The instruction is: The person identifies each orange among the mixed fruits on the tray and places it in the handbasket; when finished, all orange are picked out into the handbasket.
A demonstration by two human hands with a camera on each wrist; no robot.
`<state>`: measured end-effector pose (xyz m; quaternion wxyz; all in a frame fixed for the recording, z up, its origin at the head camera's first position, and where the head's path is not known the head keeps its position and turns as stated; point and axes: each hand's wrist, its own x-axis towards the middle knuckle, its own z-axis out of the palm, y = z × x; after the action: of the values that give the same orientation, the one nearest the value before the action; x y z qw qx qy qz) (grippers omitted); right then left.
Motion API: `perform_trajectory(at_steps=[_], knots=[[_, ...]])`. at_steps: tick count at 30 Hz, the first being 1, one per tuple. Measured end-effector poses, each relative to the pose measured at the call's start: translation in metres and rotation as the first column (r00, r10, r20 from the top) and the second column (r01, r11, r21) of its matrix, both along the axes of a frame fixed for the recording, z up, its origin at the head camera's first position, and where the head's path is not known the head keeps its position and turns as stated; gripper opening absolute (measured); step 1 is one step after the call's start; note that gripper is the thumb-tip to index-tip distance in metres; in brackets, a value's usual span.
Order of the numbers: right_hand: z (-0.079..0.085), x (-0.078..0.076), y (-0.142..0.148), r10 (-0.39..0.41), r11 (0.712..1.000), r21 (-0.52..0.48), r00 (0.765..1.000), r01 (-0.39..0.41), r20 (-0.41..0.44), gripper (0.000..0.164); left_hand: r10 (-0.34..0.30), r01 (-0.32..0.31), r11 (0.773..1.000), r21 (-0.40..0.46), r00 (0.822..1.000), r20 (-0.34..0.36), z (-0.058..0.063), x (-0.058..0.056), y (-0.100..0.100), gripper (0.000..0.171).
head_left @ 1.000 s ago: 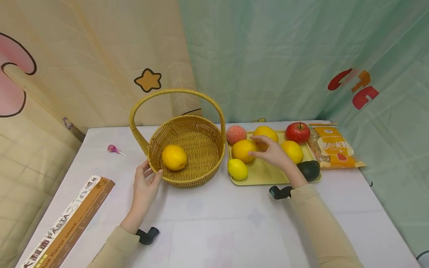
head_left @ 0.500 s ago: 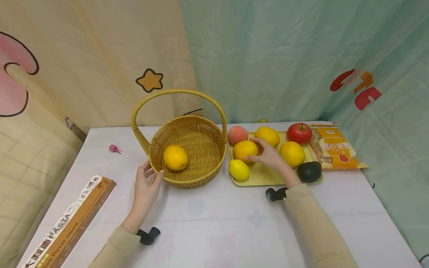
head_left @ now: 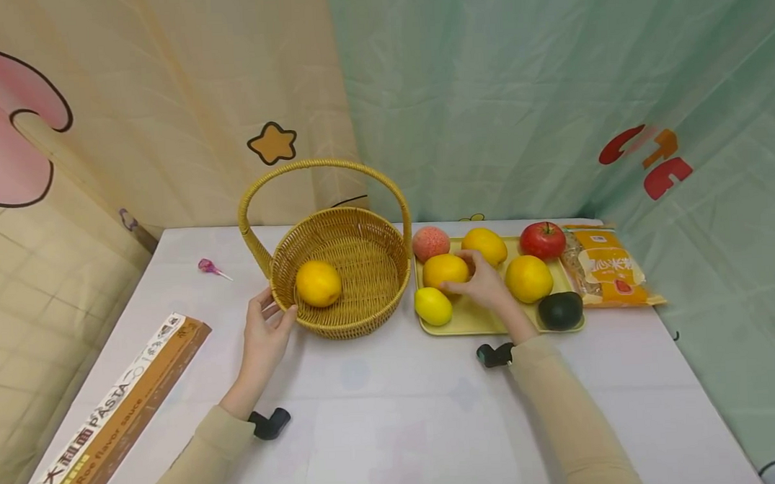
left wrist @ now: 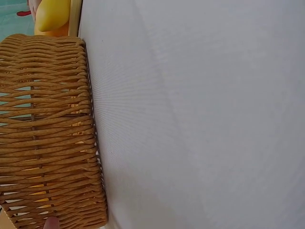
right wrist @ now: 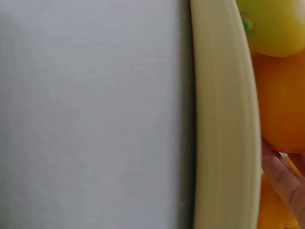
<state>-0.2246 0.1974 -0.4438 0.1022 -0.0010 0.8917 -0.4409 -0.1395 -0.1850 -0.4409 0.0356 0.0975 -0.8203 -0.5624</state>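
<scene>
In the head view, my left hand [head_left: 265, 340] grips the near left side of a wicker basket [head_left: 346, 330], its thumb at the front of the rim. One orange [head_left: 318, 283] lies inside, under the tall handle. My right hand [head_left: 483, 285] holds another orange [head_left: 443, 269] from its right side, over the yellow tray [head_left: 469, 325]. The right wrist view shows fingertips [right wrist: 278, 179] against this orange [right wrist: 281, 102]. A lemon [head_left: 433, 306] lies just in front of it. The basket's woven wall [left wrist: 47, 143] fills the left of the left wrist view.
The tray also bears a pink round fruit [head_left: 431, 243], two more yellow fruits, a red apple [head_left: 542, 240] and a dark avocado [head_left: 561, 311]. An orange snack bag [head_left: 606, 265] lies at right. A lollipop [head_left: 210, 267] and a long pasta box [head_left: 112, 416] lie at left.
My right hand has moved slightly left and closed its fingers and thumb around the orange on the tray. The left hand stays at the basket. The whole head view has shifted a little.
</scene>
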Motion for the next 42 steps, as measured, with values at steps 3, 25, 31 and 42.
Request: perform_trajectory(at_steps=[3, 25, 31, 42], knots=[[-0.001, 0.002, -0.001, -0.015, 1.0, -0.001, 1.0, 0.015, -0.025, 0.09, -0.001, 0.001, 1.0, -0.002, 1.0, -0.002, -0.001, 0.0, 0.0, 0.065], [0.054, 0.027, -0.018, 0.046, 0.984, -0.163, 0.991, -0.067, -0.128, 0.085, -0.006, 0.006, 1.0, 0.025, 0.999, -0.032, 0.002, 0.001, 0.0, 0.063], [0.067, 0.03, -0.056, 0.143, 0.951, -0.245, 0.971, -0.189, -0.192, 0.076, -0.005, 0.006, 1.0, 0.023, 1.0, -0.031, 0.001, 0.0, 0.001, 0.064], [0.05, 0.022, -0.112, 0.275, 0.945, -0.147, 0.953, -0.292, -0.126, 0.076, -0.005, 0.005, 0.999, 0.04, 1.0, -0.02, 0.005, 0.002, 0.001, 0.066]])
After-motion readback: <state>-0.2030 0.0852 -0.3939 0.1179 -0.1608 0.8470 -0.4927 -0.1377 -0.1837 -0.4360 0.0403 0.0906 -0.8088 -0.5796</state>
